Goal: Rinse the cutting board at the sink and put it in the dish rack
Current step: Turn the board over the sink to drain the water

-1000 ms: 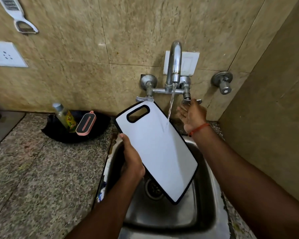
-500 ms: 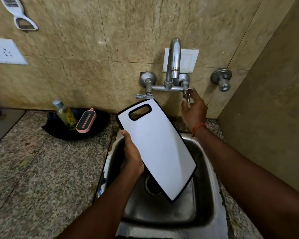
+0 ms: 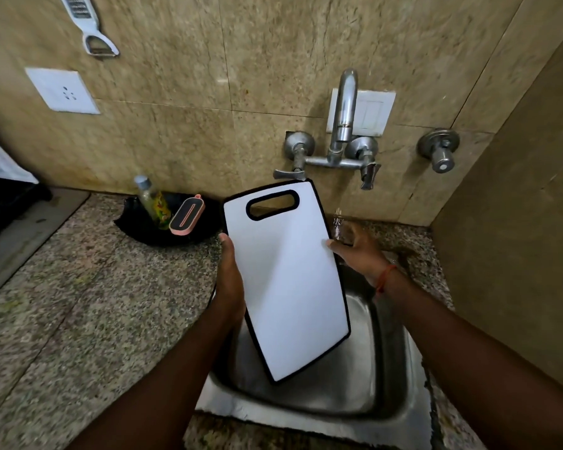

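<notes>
A white cutting board (image 3: 286,277) with a black rim and a handle slot at its top is held tilted over the steel sink (image 3: 387,368). My left hand (image 3: 229,280) grips its left edge, thumb on the front face. My right hand (image 3: 358,251) holds the right edge, fingertips on the white face. The wall faucet (image 3: 343,125) above the sink shows no stream; a few drops blur near my right hand. No dish rack is in view.
A black tray (image 3: 137,222) on the granite counter (image 3: 78,303) holds a small bottle (image 3: 152,201) and a pink-rimmed scrubber (image 3: 187,216). A grater (image 3: 88,24) hangs on the tiled wall above a socket (image 3: 62,90). A side wall stands close on the right.
The water stream has stopped. My right hand left the right tap handle and came down onto the board's right edge. The board has turned more upright, and the view shifted left.
</notes>
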